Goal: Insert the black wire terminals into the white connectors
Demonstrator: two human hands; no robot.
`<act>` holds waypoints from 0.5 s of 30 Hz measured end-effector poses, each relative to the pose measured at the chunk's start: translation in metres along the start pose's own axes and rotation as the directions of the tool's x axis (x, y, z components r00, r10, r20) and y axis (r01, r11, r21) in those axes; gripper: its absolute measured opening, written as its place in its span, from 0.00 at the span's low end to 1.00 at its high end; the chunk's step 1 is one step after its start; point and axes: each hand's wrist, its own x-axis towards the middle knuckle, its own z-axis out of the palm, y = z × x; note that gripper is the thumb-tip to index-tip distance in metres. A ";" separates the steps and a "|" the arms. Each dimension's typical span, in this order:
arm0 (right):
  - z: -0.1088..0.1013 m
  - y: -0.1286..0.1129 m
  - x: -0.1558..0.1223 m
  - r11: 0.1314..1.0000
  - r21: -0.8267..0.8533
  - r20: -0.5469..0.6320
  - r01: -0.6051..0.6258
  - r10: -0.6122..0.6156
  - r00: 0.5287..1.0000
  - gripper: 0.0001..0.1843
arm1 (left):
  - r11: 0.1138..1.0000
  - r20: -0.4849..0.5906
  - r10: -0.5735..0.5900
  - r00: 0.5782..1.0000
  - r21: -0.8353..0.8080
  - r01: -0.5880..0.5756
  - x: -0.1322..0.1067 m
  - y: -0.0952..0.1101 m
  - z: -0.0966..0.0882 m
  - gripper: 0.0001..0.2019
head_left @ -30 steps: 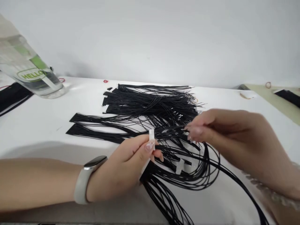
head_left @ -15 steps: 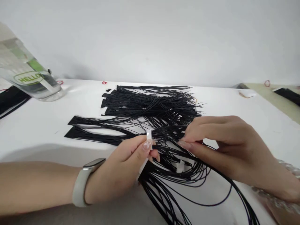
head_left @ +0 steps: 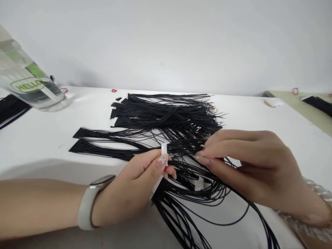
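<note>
We're looking at a firm pinch in the left hand (head_left: 135, 188): thumb and fingers clench a white plastic connector (head_left: 164, 149), which stands upright just above the thumb's long, decorated nail. A white strip (head_left: 156, 188) pokes out below that same grip, and a pale smart band (head_left: 89, 204) circles the wrist.

Over to the right hand (head_left: 250, 166), and its fingertips (head_left: 201, 159) are closed on thin black wires (head_left: 186, 147) just beside the connector. A glossy, translucent cuff (head_left: 311, 204) shows at that wrist, though we can't tell exactly what it is.

Under the hands, we've got a tangle of looping black wires (head_left: 166, 211) spilling toward the near edge, with a second white connector (head_left: 199, 184) caught among them. Just behind sits the big black wire bundle (head_left: 166, 116), its tiny metal terminals (head_left: 197, 128) glinting, and two flat-ended wire bunches (head_left: 103, 148) reach out to the left.

All of this lies on a white table (head_left: 38, 138). At the far left we spot a clear plastic bottle (head_left: 27, 84) with a green HELLO label, a black wire bunch (head_left: 10, 107) beside it, and a red rubber band (head_left: 114, 90) near the far edge. Off to the right, another black bunch (head_left: 317, 105) rests on a beige surface (head_left: 293, 103).
</note>
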 end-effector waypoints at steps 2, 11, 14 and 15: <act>0.000 0.000 0.000 1.000 -0.021 -0.008 0.005 -0.005 1.000 0.04 | 1.000 0.000 -0.005 1.000 0.003 0.005 0.000 0.000 0.000 0.15; 0.003 0.000 -0.001 0.998 -0.051 0.079 0.029 -0.024 0.997 0.05 | 0.996 -0.023 0.010 1.000 0.094 -0.008 0.000 0.003 0.000 0.16; 0.008 -0.002 -0.002 0.999 -0.050 0.080 -0.003 0.007 0.997 0.05 | 0.983 0.004 0.056 0.998 0.175 -0.056 -0.001 0.004 0.001 0.15; 0.010 -0.003 -0.002 0.998 -0.054 0.070 -0.012 0.016 0.997 0.05 | 0.980 0.010 0.058 0.998 0.192 -0.059 -0.001 0.004 0.002 0.15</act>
